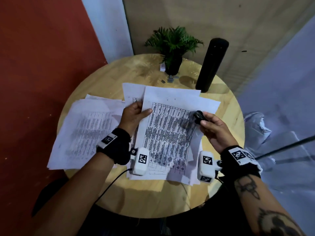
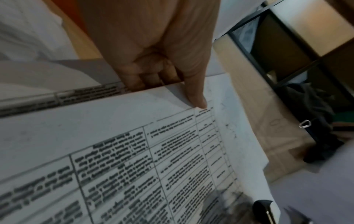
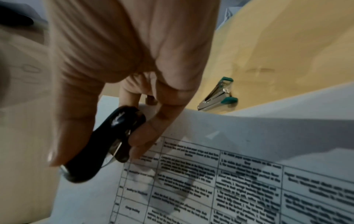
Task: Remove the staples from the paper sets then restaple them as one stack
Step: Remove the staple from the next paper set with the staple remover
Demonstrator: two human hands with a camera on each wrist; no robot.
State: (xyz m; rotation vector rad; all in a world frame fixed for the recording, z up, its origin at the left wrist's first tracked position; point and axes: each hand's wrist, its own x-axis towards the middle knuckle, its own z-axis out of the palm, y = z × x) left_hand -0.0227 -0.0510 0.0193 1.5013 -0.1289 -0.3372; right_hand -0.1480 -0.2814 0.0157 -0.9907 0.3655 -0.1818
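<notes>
Paper [image 1: 168, 133]: limp, light; left hand [image 1: 134, 116] pinches its edge, right hand [image 1: 213, 128] grips probable stapler [image 1: 198, 115] beside it.

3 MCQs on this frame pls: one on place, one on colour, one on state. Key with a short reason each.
1. Where does the tall black cylinder stand?
A. On the far right part of the round wooden table
B. On the floor
C. On the papers

2. What colour are the grips of the metal staple remover lying on the table?
A. Red
B. Green
C. Yellow

3. What is the right hand doing?
A. Resting flat on the table
B. Hanging idle
C. Holding a small black stapler

Key:
1 A, the head view shows it upright on the tabletop beside the potted green plant.
2 B, the right wrist view shows green tips on the metal tool.
3 C, fingers and thumb curl round the stapler above the printed table sheet, whose edge the left hand pinches.
</notes>
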